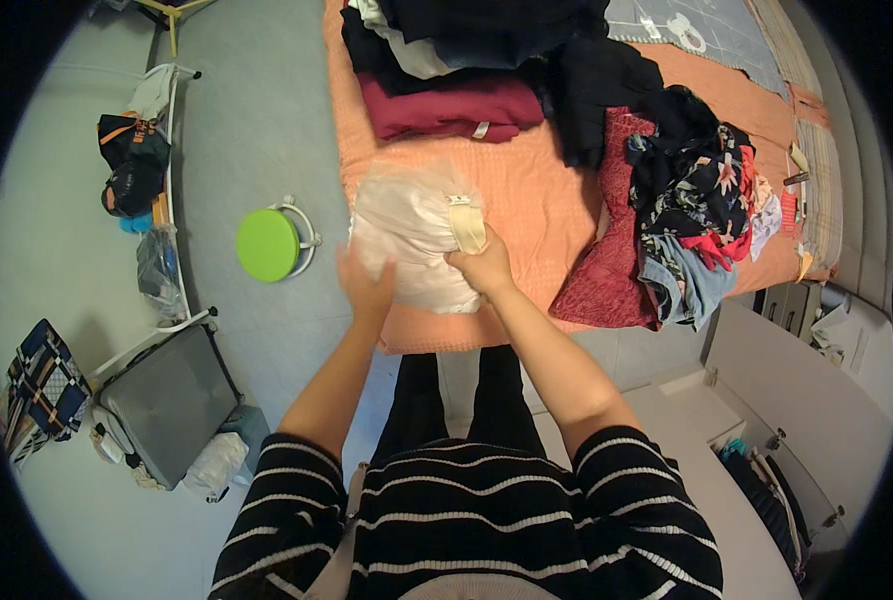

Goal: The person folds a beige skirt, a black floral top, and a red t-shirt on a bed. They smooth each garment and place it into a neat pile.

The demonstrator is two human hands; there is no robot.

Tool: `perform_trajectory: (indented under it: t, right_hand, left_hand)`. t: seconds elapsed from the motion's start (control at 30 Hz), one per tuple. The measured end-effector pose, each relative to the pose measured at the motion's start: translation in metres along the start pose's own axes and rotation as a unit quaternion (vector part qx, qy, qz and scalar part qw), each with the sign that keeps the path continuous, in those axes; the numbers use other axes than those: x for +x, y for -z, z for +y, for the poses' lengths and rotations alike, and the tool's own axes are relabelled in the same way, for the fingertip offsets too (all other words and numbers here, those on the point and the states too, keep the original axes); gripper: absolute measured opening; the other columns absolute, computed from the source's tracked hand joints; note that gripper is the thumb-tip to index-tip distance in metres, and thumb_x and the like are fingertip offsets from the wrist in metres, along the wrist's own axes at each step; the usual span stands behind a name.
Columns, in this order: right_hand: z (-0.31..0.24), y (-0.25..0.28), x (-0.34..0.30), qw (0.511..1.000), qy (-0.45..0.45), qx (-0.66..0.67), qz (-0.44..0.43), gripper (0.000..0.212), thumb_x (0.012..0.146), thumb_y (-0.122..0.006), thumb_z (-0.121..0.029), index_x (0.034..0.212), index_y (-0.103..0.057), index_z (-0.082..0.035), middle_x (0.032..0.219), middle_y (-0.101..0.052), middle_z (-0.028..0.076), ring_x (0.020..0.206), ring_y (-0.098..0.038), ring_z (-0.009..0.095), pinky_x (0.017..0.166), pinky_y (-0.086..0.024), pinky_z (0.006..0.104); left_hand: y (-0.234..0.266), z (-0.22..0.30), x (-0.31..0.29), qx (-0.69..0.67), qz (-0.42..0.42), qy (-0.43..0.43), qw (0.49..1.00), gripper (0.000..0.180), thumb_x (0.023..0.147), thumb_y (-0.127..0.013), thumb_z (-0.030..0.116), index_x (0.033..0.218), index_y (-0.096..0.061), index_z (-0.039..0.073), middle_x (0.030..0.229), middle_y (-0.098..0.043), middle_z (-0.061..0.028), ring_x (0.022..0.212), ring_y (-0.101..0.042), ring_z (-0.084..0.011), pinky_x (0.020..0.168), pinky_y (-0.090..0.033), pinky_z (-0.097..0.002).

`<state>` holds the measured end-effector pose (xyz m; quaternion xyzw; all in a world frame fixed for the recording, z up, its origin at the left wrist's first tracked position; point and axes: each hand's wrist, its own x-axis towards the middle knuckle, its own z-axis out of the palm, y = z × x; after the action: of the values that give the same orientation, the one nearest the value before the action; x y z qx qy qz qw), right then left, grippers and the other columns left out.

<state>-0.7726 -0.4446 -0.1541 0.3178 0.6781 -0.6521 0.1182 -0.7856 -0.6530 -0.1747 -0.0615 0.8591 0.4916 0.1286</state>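
A white skirt (401, 235) of thin, sheer-looking fabric with a cream waistband (466, 226) lies over the near edge of the bed, its waistband turned to the right. My right hand (484, 266) is closed on the waistband, thumb on top. At the skirt's lower left side is my left hand (368, 285), blurred by motion, its thumb and fingers spread apart against the fabric. A dark red folded garment (446, 105) lies just beyond the skirt.
The bed has an orange cover (526, 210). Dark folded clothes (486, 35) are stacked at its far side. A red lace garment (611, 260) and a mixed clothes pile (696, 190) lie right. Left are a green-topped stool (267, 245), a white rack (173, 130) and a grey suitcase (171, 400).
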Motion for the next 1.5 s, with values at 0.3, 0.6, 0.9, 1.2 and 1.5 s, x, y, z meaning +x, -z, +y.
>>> perform_trajectory:
  t: [0.3,0.6,0.9,1.2,1.5]
  right_hand:
    - [-0.093,-0.046,-0.130,0.932,-0.093,0.330,0.117,0.051,0.078,-0.064,0.002,0.125,-0.043,0.001,0.115,-0.057,0.013,0.101,-0.059,0.023,0.086,-0.050,0.0357]
    - [-0.072,0.033,-0.203,0.893,-0.237,0.343,-0.167,0.076,0.087,-0.041,-0.062,0.142,-0.026,-0.013,0.140,-0.038,0.012,0.125,-0.042,0.029,0.100,-0.036,0.0496]
    - [-0.178,0.081,-0.206,0.913,0.139,0.359,-0.137,0.074,0.087,-0.042,-0.058,0.141,-0.030,-0.008,0.136,-0.042,0.011,0.120,-0.045,0.027,0.103,-0.036,0.0404]
    - [-0.193,0.165,-0.173,0.929,-0.076,0.327,-0.153,0.076,0.073,-0.072,-0.016,0.135,-0.032,0.000,0.122,-0.052,0.019,0.109,-0.055,0.033,0.091,-0.047,0.0446]
    - [-0.214,0.306,-0.030,0.969,0.021,0.236,-0.068,0.062,0.064,-0.074,0.000,0.121,-0.049,0.006,0.111,-0.061,0.015,0.096,-0.061,0.026,0.085,-0.049,0.0375]
  left_hand:
    - [0.054,0.120,-0.069,-0.743,-0.278,0.221,0.567,0.086,0.082,-0.043,0.067,0.142,-0.024,0.009,0.143,-0.031,-0.0161,0.128,-0.035,-0.0353,0.103,-0.032,-0.0545]
    - [0.108,0.117,-0.050,-0.465,-0.360,0.284,0.758,0.060,0.076,-0.063,0.005,0.129,-0.039,-0.007,0.118,-0.056,-0.0218,0.105,-0.059,-0.0320,0.091,-0.048,-0.0436]
    - [0.095,0.218,-0.056,-0.405,-0.502,0.220,0.732,0.065,0.071,-0.066,0.000,0.131,-0.040,-0.002,0.119,-0.056,-0.0195,0.106,-0.058,-0.0322,0.091,-0.048,-0.0463]
    - [0.025,0.278,-0.036,-0.392,-0.507,0.188,0.744,0.068,0.073,-0.067,0.002,0.134,-0.036,-0.002,0.122,-0.054,-0.0184,0.109,-0.056,-0.0311,0.094,-0.047,-0.0446]
    - [-0.100,0.387,0.048,-0.330,-0.463,0.131,0.812,0.070,0.072,-0.073,0.008,0.131,-0.039,-0.003,0.123,-0.054,-0.0169,0.110,-0.055,-0.0275,0.096,-0.044,-0.0398]
